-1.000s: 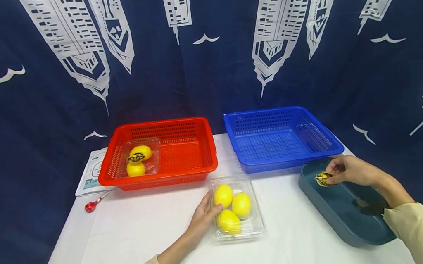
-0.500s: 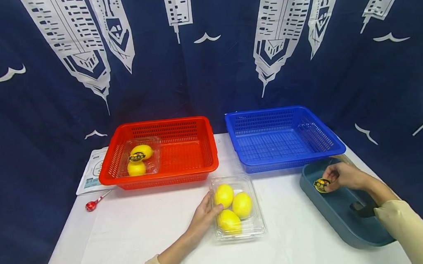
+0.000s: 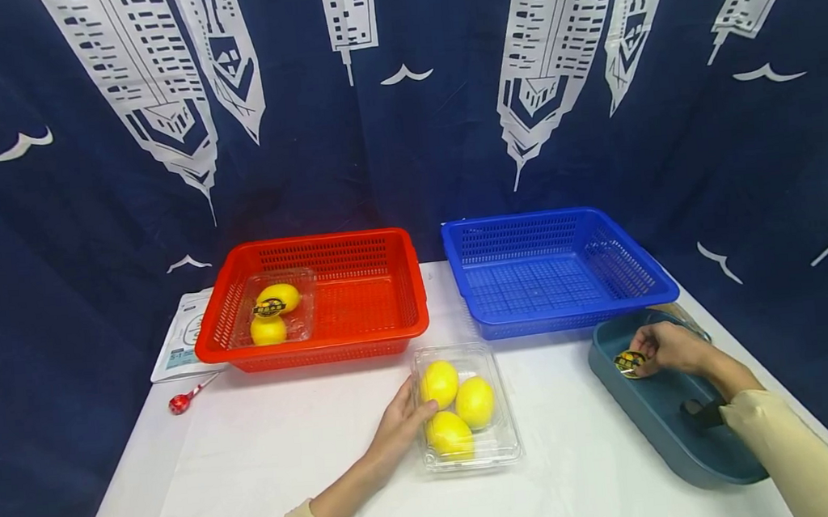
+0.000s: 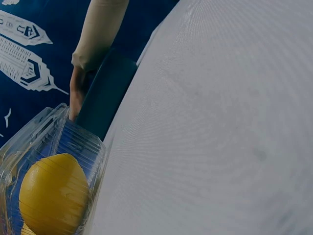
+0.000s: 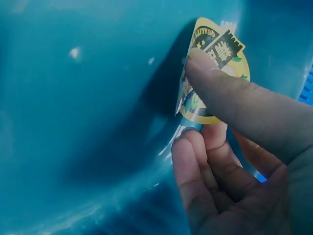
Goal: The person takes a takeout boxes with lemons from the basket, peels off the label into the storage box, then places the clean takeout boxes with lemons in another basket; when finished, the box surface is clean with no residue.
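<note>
My left hand holds the left side of a clear plastic clamshell box, its thumb lying over the top. Inside are three lemons; the lid looks closed. At the right, my right hand reaches into a teal basin and pinches a round yellow-and-black sticker. In the right wrist view the thumb covers part of the sticker, which is bent and sits close to the basin's inner surface. One lemon shows through the box in the left wrist view.
A red basket at the back left contains another clear box with two lemons and a similar label. Right of it stands a blue basket. A red lollipop and a white packet lie at the left edge.
My right hand has shifted slightly left and down inside the basin with the sticker, which has tilted. My left hand and the box stay in place.
</note>
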A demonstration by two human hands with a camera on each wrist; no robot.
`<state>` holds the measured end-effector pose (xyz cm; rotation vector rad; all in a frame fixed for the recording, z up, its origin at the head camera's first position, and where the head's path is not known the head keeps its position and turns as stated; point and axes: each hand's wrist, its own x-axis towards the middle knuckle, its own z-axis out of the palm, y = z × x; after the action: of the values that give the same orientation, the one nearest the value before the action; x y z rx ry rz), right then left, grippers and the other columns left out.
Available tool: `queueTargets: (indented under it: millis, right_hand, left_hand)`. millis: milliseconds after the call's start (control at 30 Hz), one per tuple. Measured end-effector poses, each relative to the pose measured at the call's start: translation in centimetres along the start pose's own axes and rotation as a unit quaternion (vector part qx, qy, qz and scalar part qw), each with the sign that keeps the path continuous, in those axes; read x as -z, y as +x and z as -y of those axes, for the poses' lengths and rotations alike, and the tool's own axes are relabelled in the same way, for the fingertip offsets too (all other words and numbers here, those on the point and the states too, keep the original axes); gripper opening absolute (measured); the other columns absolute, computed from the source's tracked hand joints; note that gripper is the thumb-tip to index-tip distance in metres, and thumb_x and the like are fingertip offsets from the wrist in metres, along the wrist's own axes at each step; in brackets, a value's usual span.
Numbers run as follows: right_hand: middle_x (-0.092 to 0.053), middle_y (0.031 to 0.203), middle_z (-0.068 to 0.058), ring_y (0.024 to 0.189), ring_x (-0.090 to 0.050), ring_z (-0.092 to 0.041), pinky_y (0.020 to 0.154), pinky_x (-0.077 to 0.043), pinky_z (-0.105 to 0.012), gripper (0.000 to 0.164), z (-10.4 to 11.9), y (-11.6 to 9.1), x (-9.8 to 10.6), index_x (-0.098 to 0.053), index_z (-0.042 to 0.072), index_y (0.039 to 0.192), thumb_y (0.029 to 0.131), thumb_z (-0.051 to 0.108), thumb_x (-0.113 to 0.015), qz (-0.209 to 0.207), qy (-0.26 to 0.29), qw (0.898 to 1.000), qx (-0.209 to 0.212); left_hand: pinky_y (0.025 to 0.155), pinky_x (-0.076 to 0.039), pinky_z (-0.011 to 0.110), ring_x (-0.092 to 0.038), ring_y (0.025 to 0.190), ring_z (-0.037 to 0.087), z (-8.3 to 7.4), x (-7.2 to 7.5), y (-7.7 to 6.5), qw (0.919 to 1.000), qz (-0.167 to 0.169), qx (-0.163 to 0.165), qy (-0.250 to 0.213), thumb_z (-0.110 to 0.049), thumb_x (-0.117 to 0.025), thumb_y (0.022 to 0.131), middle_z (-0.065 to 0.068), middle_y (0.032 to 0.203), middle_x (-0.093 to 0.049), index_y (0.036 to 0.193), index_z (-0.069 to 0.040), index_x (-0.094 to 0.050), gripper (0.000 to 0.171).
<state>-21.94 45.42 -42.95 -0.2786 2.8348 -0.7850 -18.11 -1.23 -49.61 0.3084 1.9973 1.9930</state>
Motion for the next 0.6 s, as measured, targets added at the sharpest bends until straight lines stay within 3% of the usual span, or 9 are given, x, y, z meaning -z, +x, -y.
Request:
queueTargets:
  millis: [600]
  right_hand:
    - [-0.062, 0.081, -0.003, 0.074, -0.052, -0.01, 0.06, -0.044, -0.02, 0.031, -0.68, 0.19, -0.59, -0.065, -0.001, 0.09, 0.066, 0.007, -0.084, -0.011, -0.056, 0.998, -0.008]
  left_hand:
    - [0.124, -0.013, 0.046, -0.011, 0.151, 0.035, 0.34, 0.13, -0.04, 1.0, 0.004, -0.004, 0.001, -0.03, -0.058, 0.095, 0.018, 0.163, -0.01, 0.154, 0.004, -0.012, 0.082]
